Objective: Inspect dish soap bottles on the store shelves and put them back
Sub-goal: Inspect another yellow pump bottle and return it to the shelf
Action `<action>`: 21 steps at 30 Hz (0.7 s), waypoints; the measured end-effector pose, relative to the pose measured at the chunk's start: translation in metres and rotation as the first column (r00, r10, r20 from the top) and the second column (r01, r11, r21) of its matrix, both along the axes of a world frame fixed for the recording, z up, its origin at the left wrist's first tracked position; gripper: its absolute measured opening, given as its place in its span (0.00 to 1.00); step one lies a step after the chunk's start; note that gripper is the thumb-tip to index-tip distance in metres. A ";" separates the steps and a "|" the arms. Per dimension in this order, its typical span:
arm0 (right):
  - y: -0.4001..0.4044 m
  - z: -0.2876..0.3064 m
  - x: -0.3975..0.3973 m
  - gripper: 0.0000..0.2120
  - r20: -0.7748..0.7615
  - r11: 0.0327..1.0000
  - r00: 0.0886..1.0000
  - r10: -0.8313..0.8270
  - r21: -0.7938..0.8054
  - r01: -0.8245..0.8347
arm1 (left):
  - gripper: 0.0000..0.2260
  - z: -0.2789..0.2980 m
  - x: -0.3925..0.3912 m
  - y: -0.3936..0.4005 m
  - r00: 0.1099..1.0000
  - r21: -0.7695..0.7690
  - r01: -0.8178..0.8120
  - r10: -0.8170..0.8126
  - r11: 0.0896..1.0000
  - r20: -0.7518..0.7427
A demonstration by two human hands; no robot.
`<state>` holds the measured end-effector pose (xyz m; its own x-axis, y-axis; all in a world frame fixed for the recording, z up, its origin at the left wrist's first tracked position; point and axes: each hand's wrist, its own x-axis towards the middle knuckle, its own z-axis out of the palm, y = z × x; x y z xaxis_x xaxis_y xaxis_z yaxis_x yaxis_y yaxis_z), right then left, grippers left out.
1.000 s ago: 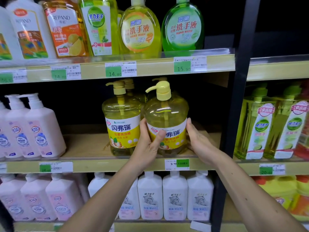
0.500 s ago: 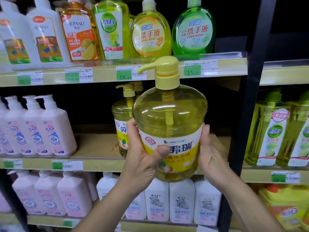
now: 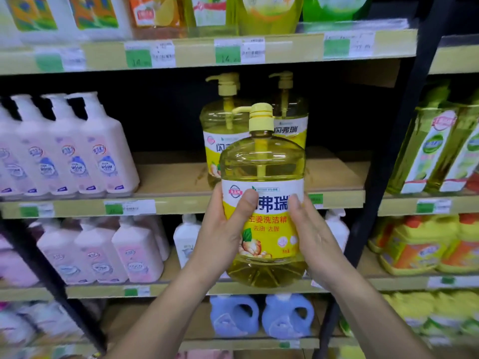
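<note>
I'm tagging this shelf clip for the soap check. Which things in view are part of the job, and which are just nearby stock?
Part of the job:
- yellow dish soap bottle, held off the shelf by the left hand and right hand
- two matching bottles on the middle shelf

Just nearby:
- pink pump bottles
- blue jugs
- green bottles

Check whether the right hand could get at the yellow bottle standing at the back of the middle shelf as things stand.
Probably not right away. The right hand and left hand both grip the held bottle, which sits in front of the rear bottle. The shelf space right of it looks free once that hand lets go.
</note>
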<state>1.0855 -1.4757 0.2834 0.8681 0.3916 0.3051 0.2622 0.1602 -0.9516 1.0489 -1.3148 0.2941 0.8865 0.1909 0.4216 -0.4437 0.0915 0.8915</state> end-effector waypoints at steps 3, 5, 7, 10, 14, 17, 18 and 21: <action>0.016 -0.006 -0.016 0.23 -0.032 0.999 0.999 -0.007 0.041 0.008 | 0.29 -0.010 -0.013 0.012 0.999 0.010 -0.023 0.024 1.000 -0.047; 0.023 -0.009 -0.023 0.22 -0.072 0.998 0.997 -0.038 0.040 0.041 | 0.31 -0.017 -0.019 0.020 0.995 0.026 -0.054 0.056 0.998 -0.078; 0.029 -0.011 -0.030 0.15 -0.109 0.998 0.993 -0.048 0.042 0.053 | 0.32 -0.022 -0.024 0.026 0.991 0.037 -0.063 0.067 0.997 -0.120; 0.037 -0.013 -0.035 0.21 -0.149 0.997 0.987 -0.067 0.029 0.072 | 0.30 -0.021 -0.032 0.031 0.986 0.046 -0.054 0.061 0.997 -0.157; 0.043 -0.019 -0.038 0.26 -0.205 0.997 0.977 -0.064 0.038 0.073 | 0.28 -0.020 -0.038 0.041 0.981 0.085 -0.022 0.038 0.996 -0.190; 0.041 -0.025 -0.039 0.26 -0.192 0.996 0.980 -0.049 0.062 0.061 | 0.26 -0.023 -0.045 0.043 0.979 0.186 -0.063 0.097 0.981 -0.179; 0.039 -0.027 -0.039 0.26 -0.183 0.996 0.982 -0.038 0.070 0.051 | 0.24 -0.024 -0.048 0.041 0.981 0.188 -0.062 0.094 0.980 -0.172; 0.024 -0.031 -0.034 0.28 -0.130 0.996 0.991 0.029 0.084 -0.019 | 0.20 -0.037 -0.051 0.030 0.992 0.180 -0.036 0.056 0.983 -0.109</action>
<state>1.0514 -1.4513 0.2524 0.8933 0.3911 0.2216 0.1317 0.2438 -0.9608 0.9975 -1.2850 0.2566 0.9225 0.1635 0.3496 -0.3388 -0.0908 0.9365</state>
